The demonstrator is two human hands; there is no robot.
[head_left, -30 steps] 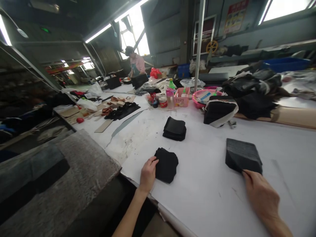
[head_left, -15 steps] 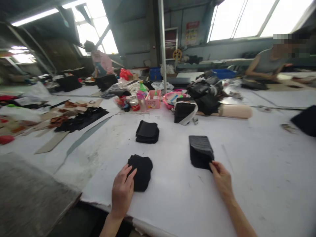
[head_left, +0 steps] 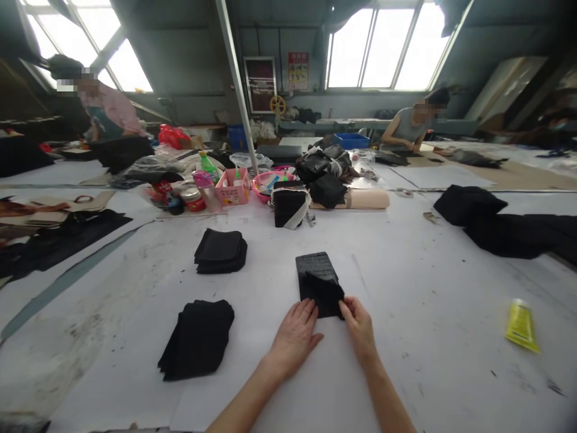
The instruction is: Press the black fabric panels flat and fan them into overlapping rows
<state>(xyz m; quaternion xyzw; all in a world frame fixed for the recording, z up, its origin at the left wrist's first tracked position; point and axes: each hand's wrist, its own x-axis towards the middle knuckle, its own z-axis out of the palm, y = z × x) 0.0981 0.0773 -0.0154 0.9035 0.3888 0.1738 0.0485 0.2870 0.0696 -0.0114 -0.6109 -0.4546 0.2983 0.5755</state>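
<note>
A small pile of black cut pieces, thin like cloth or leather, lies on the white table in front of me. My right hand pinches the near right corner of the top black piece, which is partly raised and bent over the streaked, shinier surface beneath. My left hand rests with its fingers stretched out on the near left edge of the same pile. To the left lie a squarish stack of black pieces and, closer to me, a fanned stack of black pieces with a wavy edge.
A yellow tube lies at the right, below dark folded cloth. Along the back stand a pink box, a jar, a tied black bundle and a pale roll. Two people work at farther tables.
My left hand has left the wavy-edged stack and moved right onto the pile by my right hand. The top piece is bent over differently. The view has turned right.
</note>
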